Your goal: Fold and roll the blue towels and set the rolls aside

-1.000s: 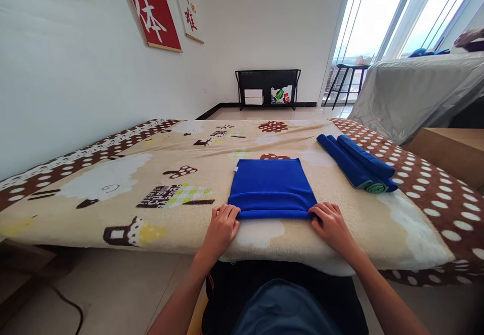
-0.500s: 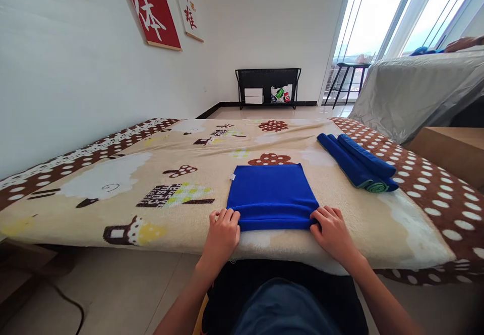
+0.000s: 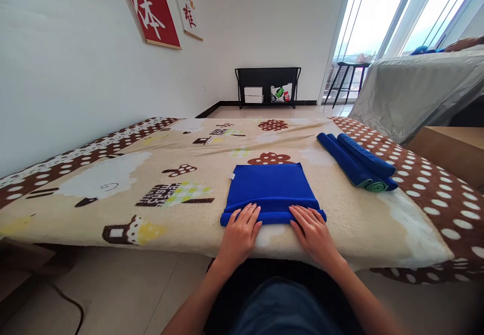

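Now both hands (image 3: 278,230) inward from the blue cloth's (image 3: 269,182) corners, fingers flatter.

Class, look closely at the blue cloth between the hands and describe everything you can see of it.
The blue cloth looks soft and plain, with a small white tag at its far left corner. Its far part lies flat on the patterned blanket; its near edge is rolled, with a loose ridge behind. The left hand and right hand rest on the roll, whose ends stick out on both sides.

Red scroll (image 3: 152,11) on white wall (image 3: 83,67), black rack (image 3: 257,76), dark stool (image 3: 353,64), cardboard box (image 3: 449,148)
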Available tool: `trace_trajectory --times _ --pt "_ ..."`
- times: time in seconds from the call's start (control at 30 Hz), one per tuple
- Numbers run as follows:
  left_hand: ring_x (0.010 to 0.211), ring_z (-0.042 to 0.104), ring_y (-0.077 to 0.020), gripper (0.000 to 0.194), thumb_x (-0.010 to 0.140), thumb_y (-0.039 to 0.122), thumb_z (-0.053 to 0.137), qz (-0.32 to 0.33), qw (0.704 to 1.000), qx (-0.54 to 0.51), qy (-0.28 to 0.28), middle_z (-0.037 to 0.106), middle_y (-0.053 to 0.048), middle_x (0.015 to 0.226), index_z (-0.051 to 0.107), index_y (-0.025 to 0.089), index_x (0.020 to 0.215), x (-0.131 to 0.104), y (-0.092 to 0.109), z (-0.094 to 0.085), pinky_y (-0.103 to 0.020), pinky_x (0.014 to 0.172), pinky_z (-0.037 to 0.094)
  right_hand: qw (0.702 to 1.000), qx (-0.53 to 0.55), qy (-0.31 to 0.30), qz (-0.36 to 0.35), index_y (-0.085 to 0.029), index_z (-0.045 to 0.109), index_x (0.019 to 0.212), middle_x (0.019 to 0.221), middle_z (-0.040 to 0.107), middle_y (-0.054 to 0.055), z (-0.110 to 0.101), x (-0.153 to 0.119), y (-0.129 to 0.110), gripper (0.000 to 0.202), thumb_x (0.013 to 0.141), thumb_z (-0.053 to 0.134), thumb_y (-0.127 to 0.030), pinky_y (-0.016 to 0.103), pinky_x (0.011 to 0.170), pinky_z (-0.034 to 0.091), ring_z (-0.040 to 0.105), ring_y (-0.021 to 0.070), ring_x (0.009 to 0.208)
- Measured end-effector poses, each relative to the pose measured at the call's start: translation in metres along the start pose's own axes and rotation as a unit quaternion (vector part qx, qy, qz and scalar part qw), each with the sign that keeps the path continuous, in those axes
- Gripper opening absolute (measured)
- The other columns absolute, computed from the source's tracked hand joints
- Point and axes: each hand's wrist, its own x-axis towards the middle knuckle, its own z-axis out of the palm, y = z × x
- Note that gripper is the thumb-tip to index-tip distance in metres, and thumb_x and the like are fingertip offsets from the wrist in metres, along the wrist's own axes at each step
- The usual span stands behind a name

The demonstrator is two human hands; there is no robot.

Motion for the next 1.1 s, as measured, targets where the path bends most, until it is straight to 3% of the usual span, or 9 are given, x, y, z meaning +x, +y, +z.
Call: trace_trajectory --times 0.2,0.3,0.4,0.53,0.6,0.67,0.83,1.0,1.1 --pt "0.137 0.047 -0.0258 0.045 0.102 0.038 0.039 -0.043 0.998 0.041 -0.012 0.052 -0.011 0.147 0.049 0.022 0.143 -0.017 -0.035 -0.014 -0.048 0.112 0.034 0.997 -0.057 0.014 0.052 -0.019 0.055 0.137 0.136 0.061 0.008 -0.011 -0.015 0.026 0.041 0.102 0.043 -0.037 0.043 0.109 0.034 0.056 0.0234 0.127" --pt "0.134 0.049 -0.0307 0.043 0.101 0.039 0.041 -0.1 0.993 0.062 0.018 0.054 -0.014 0.144 0.054 0.021 0.138 -0.021 -0.03 -0.012 -0.059 0.113 0.027 0.994 -0.081 0.03 0.072 -0.017 0.058 0.132 0.132 0.064 0.01 -0.01 -0.014 0.021 0.038 0.102 0.044 -0.036 0.046 0.109 0.031 0.059 0.0253 0.123" --pt "0.135 0.048 -0.0352 0.039 0.101 0.032 0.041 -0.159 0.982 0.081 0.067 0.057 -0.017 0.141 0.06 0.018 0.131 -0.016 -0.009 -0.006 -0.068 0.112 0.019 0.99 -0.099 0.043 0.089 -0.015 0.062 0.127 0.128 0.066 0.012 -0.005 -0.006 0.003 0.033 0.101 0.043 -0.025 0.05 0.111 0.025 0.059 0.0269 0.123" --pt "0.135 0.05 -0.0267 0.04 0.1 0.02 0.037 -0.05 0.998 0.013 0.02 0.059 -0.013 0.14 0.059 0.017 0.133 0.006 0.023 0.003 -0.052 0.114 0.031 0.998 -0.039 0.0 0.049 -0.017 0.061 0.129 0.133 0.063 0.009 0.005 0.015 -0.027 0.039 0.097 0.039 -0.012 0.042 0.11 0.03 0.057 0.0221 0.125" --pt "0.133 0.053 -0.0234 0.04 0.1 0.021 0.037 0.003 1.0 -0.022 -0.017 0.059 -0.011 0.14 0.057 0.016 0.135 0.018 0.033 0.007 -0.045 0.112 0.037 0.999 -0.004 -0.023 0.038 -0.018 0.061 0.129 0.134 0.063 0.007 0.01 0.025 -0.037 0.038 0.097 0.04 -0.015 0.039 0.107 0.034 0.057 0.0199 0.126" --pt "0.133 0.052 -0.023 0.041 0.101 0.023 0.037 0.005 0.999 -0.033 -0.03 0.058 -0.011 0.141 0.055 0.015 0.136 0.027 0.037 0.009 -0.044 0.11 0.039 0.999 0.003 -0.032 0.042 -0.019 0.062 0.129 0.136 0.062 0.006 0.013 0.031 -0.04 0.036 0.1 0.04 -0.022 0.038 0.107 0.035 0.055 0.02 0.128" --pt "0.134 0.051 -0.0271 0.043 0.102 0.035 0.037 -0.079 0.997 0.008 0.009 0.058 -0.011 0.141 0.059 0.016 0.133 0.018 0.017 0.009 -0.047 0.108 0.039 0.995 -0.055 -0.022 0.078 -0.016 0.059 0.133 0.139 0.058 0.011 0.01 0.026 -0.02 0.045 0.103 0.039 -0.043 0.042 0.108 0.034 0.052 0.0245 0.131" --pt "0.131 0.053 -0.0298 0.046 0.101 0.038 0.038 -0.133 0.988 0.063 0.044 0.058 -0.015 0.14 0.059 0.014 0.134 -0.009 -0.014 0.001 -0.051 0.109 0.035 0.99 -0.099 -0.019 0.102 -0.014 0.057 0.136 0.141 0.057 0.011 0.001 0.005 0.011 0.05 0.103 0.035 -0.046 0.043 0.11 0.031 0.051 0.025 0.133" --pt "0.129 0.054 -0.0319 0.044 0.101 0.038 0.039 -0.151 0.983 0.082 0.058 0.061 -0.015 0.137 0.061 0.016 0.131 -0.015 -0.019 -0.004 -0.058 0.112 0.027 0.988 -0.112 -0.021 0.103 -0.013 0.057 0.135 0.14 0.057 0.012 -0.002 -0.001 0.016 0.05 0.104 0.035 -0.044 0.047 0.114 0.026 0.052 0.026 0.132"
